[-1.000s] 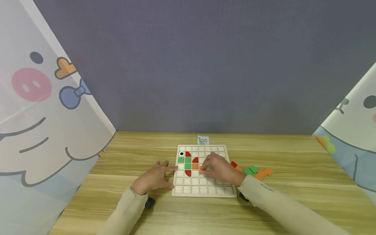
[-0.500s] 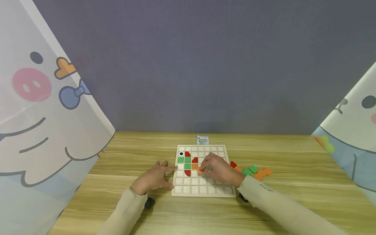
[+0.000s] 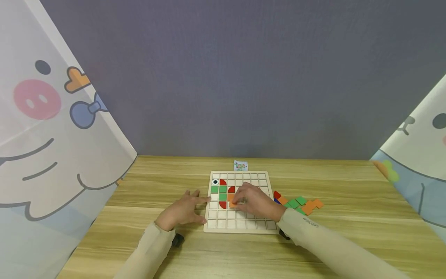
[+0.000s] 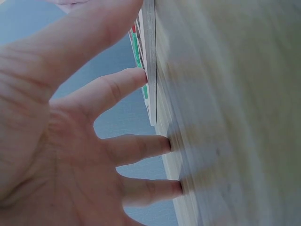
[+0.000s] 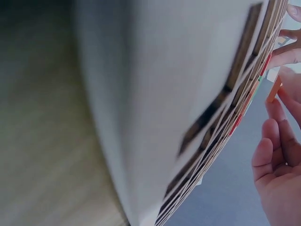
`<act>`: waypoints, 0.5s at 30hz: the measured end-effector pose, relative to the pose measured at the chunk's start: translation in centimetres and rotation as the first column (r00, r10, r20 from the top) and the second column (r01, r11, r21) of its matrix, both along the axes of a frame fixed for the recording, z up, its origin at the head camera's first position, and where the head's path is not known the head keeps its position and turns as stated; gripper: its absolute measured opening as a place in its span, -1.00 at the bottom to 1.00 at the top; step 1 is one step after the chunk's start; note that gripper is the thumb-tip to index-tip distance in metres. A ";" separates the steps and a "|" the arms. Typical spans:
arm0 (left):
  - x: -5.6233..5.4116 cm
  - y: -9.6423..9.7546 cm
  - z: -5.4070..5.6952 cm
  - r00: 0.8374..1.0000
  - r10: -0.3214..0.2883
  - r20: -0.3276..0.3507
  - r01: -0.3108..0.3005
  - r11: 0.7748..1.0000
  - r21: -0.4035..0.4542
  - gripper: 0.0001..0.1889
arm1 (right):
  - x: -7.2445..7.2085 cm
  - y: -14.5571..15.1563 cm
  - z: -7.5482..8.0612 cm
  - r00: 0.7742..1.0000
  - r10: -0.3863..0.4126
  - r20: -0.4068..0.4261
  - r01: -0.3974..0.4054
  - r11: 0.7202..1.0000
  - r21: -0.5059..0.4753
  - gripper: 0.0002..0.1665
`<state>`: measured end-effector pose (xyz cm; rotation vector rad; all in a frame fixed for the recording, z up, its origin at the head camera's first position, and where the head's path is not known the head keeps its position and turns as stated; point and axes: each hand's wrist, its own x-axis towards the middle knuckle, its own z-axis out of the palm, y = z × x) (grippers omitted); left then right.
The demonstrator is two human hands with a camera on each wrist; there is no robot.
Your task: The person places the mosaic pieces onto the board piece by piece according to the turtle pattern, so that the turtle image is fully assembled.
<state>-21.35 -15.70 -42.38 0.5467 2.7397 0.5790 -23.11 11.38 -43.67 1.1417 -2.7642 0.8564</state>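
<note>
- While a plain grey panel [image 3: 226, 77] fills the backdrop at 12 o'clock (clock centred on board), white cartoon-print cloths [image 3: 80, 159] flank it at 10 & 2.
- Light wood-grain table [image 3: 348, 186], running under everything.
- Pale wooden square grid board [image 3: 246, 224], on table.
- L hand [image 3: 182, 211]: approx 9 o'clock, fingers spread; idx tip at board edge, thumb tip nr edge at 8, two other fingertips down on table per L wrist cam.
- R hand [image 3: 256, 201]: over board, twd 3 o'clock of ctr, pinching orange flat square tile [image 3: 232, 204] btwn thumb & fingertips.
- Loose pile [image 3: 308, 208], 3 o'clock, off board: green & orange squares, red piece, bit of blue.
- Small printed paper card [image 3: 241, 166]: 12 o'clock, by far edge.
- Pinched tile: approx 9 o'clock, nr ctr, next to red quarter-round piece [image 3: 222, 205]; tilted per R wrist cam, can't tell if touching board.
- Already on board: white square tile w/ black dot [image 3: 215, 182] at 10, three green squares [image 3: 223, 189] nr it.
</note>
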 end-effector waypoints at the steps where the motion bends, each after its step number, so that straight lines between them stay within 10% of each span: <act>1: 0.0 0.0 0.0 1.000 0.000 0.000 0.000 1.000 -0.001 -0.25 | 0.0 0.0 0.0 1.000 0.002 0.002 -0.002 1.000 0.000 -0.88; 15: 0.1 0.1 0.2 1.000 -0.005 0.012 0.005 1.000 0.006 -0.26 | -0.5 0.2 -0.1 0.999 0.049 0.020 -0.049 0.999 -0.014 -0.89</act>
